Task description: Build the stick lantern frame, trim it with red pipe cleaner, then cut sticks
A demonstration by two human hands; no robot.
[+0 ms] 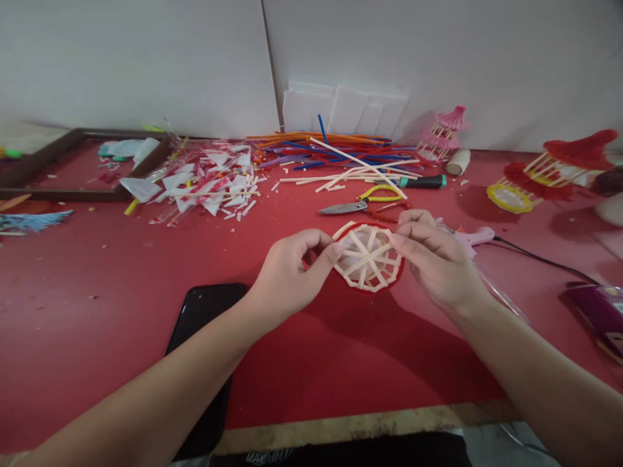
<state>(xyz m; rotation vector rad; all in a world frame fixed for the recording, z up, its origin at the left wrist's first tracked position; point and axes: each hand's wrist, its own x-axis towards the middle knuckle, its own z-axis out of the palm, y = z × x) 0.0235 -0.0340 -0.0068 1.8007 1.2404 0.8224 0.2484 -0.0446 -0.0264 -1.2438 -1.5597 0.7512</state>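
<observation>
Between my two hands is a round wheel-shaped craft piece [368,258], made of pale sticks crossing at the middle, with a red fuzzy rim. My left hand [296,266] pinches its left edge between thumb and fingers. On the opposite edge, my right hand [431,256] grips it with the thumb in front and fingers curled behind. The piece is tilted, its spoked face towards me, raised above the red table. Just behind it lie scissors [363,204] with yellow and red handles. A pink glue gun [474,240] rests beyond my right hand, partly hidden by it.
A black phone [207,311] lies under my left forearm. Coloured pipe cleaners and pale sticks [360,172] are heaped at the back, beside scraps [209,178]. Small pink [445,136] and red [555,165] tiered models stand right. A cable [535,259] runs towards a purple object [596,314].
</observation>
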